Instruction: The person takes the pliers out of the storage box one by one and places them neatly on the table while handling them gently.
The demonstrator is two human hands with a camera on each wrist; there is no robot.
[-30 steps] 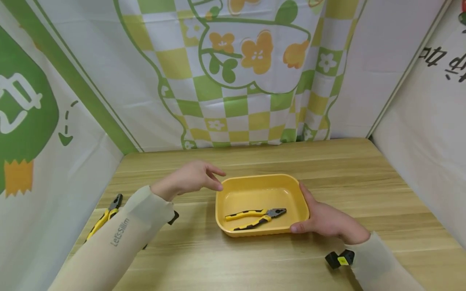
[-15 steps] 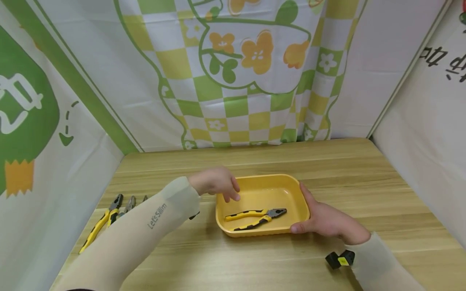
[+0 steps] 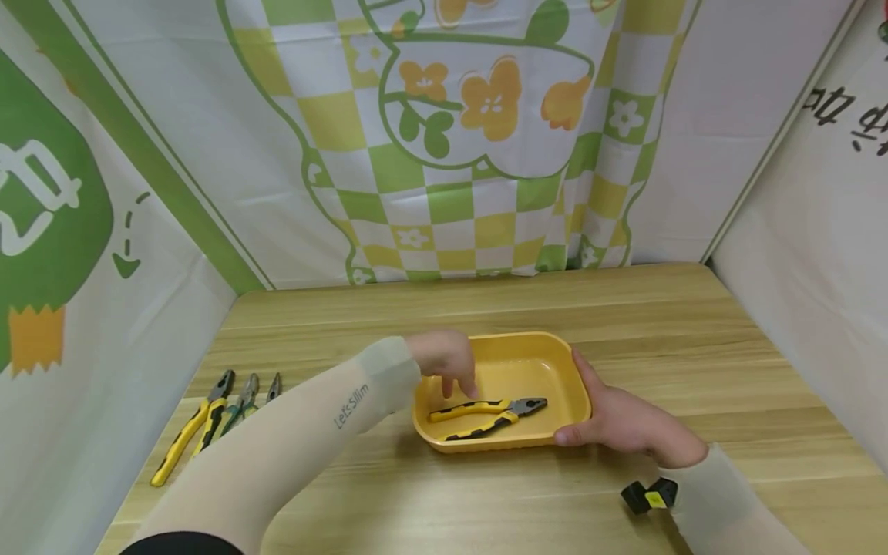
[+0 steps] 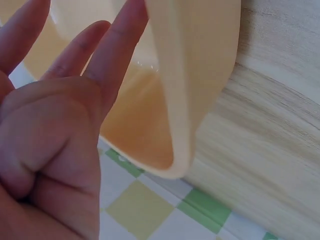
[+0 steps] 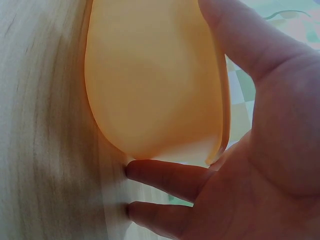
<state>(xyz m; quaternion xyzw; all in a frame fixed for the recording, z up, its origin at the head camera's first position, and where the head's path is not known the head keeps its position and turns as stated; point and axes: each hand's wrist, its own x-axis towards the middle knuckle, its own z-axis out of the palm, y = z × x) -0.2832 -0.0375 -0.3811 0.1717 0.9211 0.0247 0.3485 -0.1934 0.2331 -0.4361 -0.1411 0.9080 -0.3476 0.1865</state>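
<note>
A yellow plastic bin (image 3: 534, 338) stands on the wooden table, with yellow-and-black combination pliers (image 3: 494, 416) lying in it, jaws to the right. My left hand (image 3: 451, 356) reaches over the bin's left rim with its fingers pointing down into it, just above the handles of the pliers. Nothing shows between those fingers; in the left wrist view they extend past the bin's wall (image 4: 175, 115). My right hand (image 3: 617, 416) grips the bin's right end, thumb at the front corner and fingers along the outer wall (image 5: 150, 75).
Several pliers lie at the table's left: a yellow-and-black pair (image 3: 182, 445), a green-handled pair (image 3: 244, 397) and one more (image 3: 274, 387), partly covered by my left sleeve (image 3: 298, 439). Behind the table (image 3: 666, 308) hangs a checkered curtain (image 3: 444, 200).
My left hand has moved right and down, from beside the bin's left rim to inside it. More of the pliers at left now show. The right hand and bin stay put.
</note>
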